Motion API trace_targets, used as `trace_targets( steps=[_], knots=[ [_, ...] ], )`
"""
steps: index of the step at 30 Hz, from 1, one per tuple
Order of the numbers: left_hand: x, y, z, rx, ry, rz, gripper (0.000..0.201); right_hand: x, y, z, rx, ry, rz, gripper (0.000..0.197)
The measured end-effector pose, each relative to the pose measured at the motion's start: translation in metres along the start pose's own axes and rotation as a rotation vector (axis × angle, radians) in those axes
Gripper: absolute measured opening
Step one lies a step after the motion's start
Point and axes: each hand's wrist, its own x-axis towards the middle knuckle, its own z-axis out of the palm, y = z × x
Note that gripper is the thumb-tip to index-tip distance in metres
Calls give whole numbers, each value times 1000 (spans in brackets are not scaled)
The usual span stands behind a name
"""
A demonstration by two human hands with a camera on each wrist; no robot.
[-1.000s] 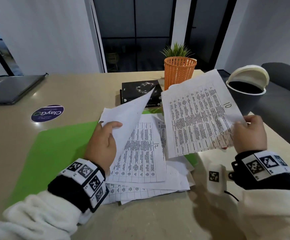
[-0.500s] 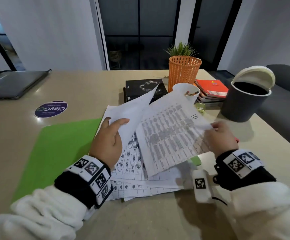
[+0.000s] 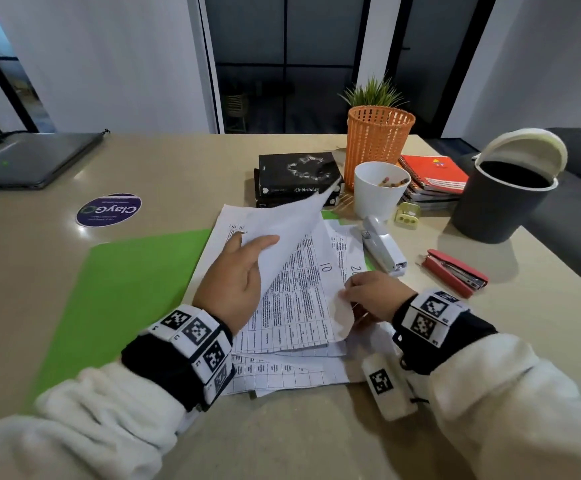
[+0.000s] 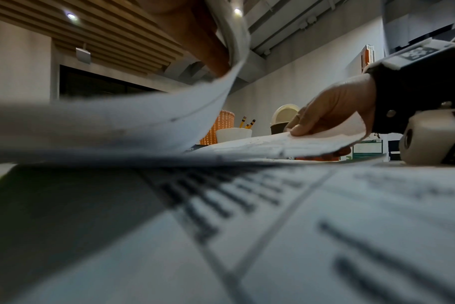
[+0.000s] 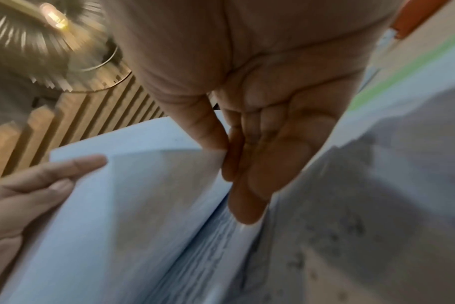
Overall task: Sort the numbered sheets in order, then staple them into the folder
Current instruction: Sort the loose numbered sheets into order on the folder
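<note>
Left hand (image 3: 237,282) holds up the top sheets (image 3: 282,230), fingers curled behind their raised edge, opening a gap in the loose pile (image 3: 292,344). Right hand (image 3: 373,296) pinches the edge of the sheet marked 10 (image 3: 302,299), thumb above and fingers beneath, as the right wrist view shows. To do this well, I judge, slide that sheet fully into the gap, square its edges with the pile, and lower the lifted pages only once the neighbouring numbers are checked; thin paper creases easily. All the sheets lie on the green folder (image 3: 115,292), open on the beige tabletop (image 3: 185,168). At 1 o'clock from the pile lie a white stapler (image 3: 382,247) and, further right, a red stapler (image 3: 455,273). At 12 o'clock stand black books (image 3: 296,174), a white cup (image 3: 379,188) and an orange basket (image 3: 379,140); a grey bin (image 3: 503,199) sits at 2 o'clock. Dark glass doors close the room behind.
</note>
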Motion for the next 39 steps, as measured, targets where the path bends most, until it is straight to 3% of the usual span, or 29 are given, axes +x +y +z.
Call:
trace_targets(
  steps=[3,7,12,14,18,23,26,31,39],
  knots=[
    [-1,3,3,12,-143,-53,44,-1,-6,-1,-52,-59,-13,26],
    [-2,-2,9,90,-380,-101,44,-4,-11,-1,48,-128,-3,21],
    [-6,4,8,197,-678,-110,94,-8,-11,2,162,-158,-27,14],
    [-6,10,8,254,-751,-101,102,-9,-10,4,221,-169,-34,17],
    [-6,15,7,299,-718,-98,85,-12,-8,7,277,-159,-40,15],
    [-5,15,4,210,-608,-74,70,-10,1,4,142,-109,-31,15],
    [-5,11,5,187,-572,-98,69,-10,7,-1,156,-68,10,14],
    [-6,9,5,113,-492,-82,65,-16,14,1,342,-139,98,8],
    [-6,12,3,108,-469,-48,62,-17,16,11,454,-153,125,26]
  ],
)
